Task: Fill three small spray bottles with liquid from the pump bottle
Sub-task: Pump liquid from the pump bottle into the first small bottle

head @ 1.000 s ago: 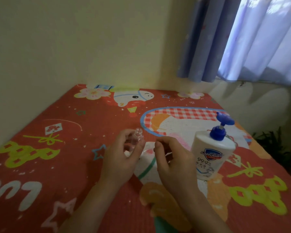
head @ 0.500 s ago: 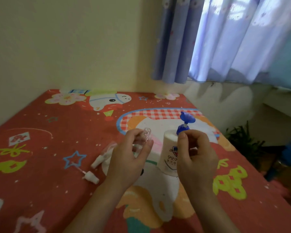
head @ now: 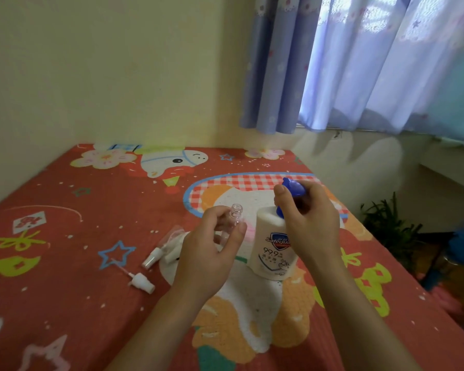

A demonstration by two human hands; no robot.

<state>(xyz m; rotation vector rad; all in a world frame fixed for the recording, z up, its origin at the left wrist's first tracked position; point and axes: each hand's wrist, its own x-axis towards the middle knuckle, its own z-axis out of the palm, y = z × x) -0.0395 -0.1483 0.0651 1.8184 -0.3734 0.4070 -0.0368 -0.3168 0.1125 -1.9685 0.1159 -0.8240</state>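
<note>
My left hand (head: 209, 247) grips a small clear spray bottle (head: 235, 216) upright, its neck open with no cap on. Just right of it stands the white pump bottle (head: 272, 250) with a blue pump head (head: 292, 187). My right hand (head: 310, 223) curls around that blue pump head from the right. A white spray cap with its thin tube (head: 141, 282) lies loose on the cloth to the left. Two more small spray bottles (head: 161, 249) lie on their sides beside it.
A red cartoon-print cloth (head: 65, 263) covers the table, which sits against a cream wall at the back and left. Blue curtains (head: 359, 62) hang at the back right. Beyond the table's right edge are a green plant (head: 386, 226) and floor clutter.
My right hand rose from in front of the pump bottle and closed around its blue pump head. The view shifted, so the loose cap and lying bottles show at the left.
</note>
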